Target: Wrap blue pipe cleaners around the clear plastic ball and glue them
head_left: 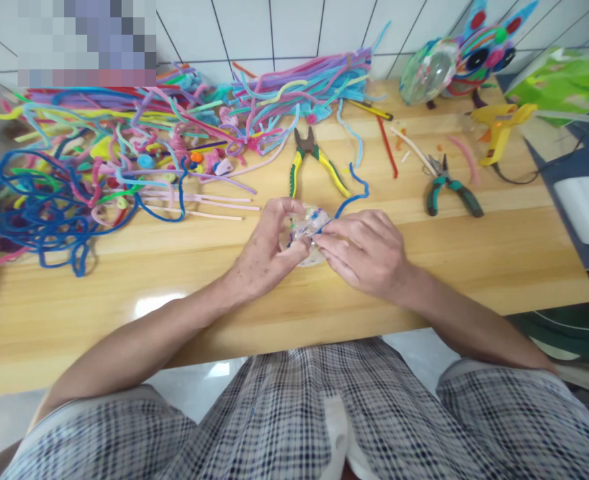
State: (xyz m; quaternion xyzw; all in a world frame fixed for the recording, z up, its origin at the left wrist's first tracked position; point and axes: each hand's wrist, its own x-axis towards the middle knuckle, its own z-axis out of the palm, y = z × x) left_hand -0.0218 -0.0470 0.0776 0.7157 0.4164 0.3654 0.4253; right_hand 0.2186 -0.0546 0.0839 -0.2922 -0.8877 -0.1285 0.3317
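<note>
My left hand grips a small clear plastic piece, rounded and marked with coloured patches, just above the wooden table. Fingers and thumb curl around its left side. My right hand pinches a blue pipe cleaner against the piece, its free end bending up and away over the table. The fingertips of both hands nearly meet there and cover part of the piece. Beyond my hands lie pliers with yellow-green handles, jaws apart and pointing away from me.
Tangled pipe cleaners heap up on the left, with more bundles along the wall. On the right are teal-handled pliers, a yellow glue gun with its cord, and a colourful animal figure. A yellow cutter lies behind.
</note>
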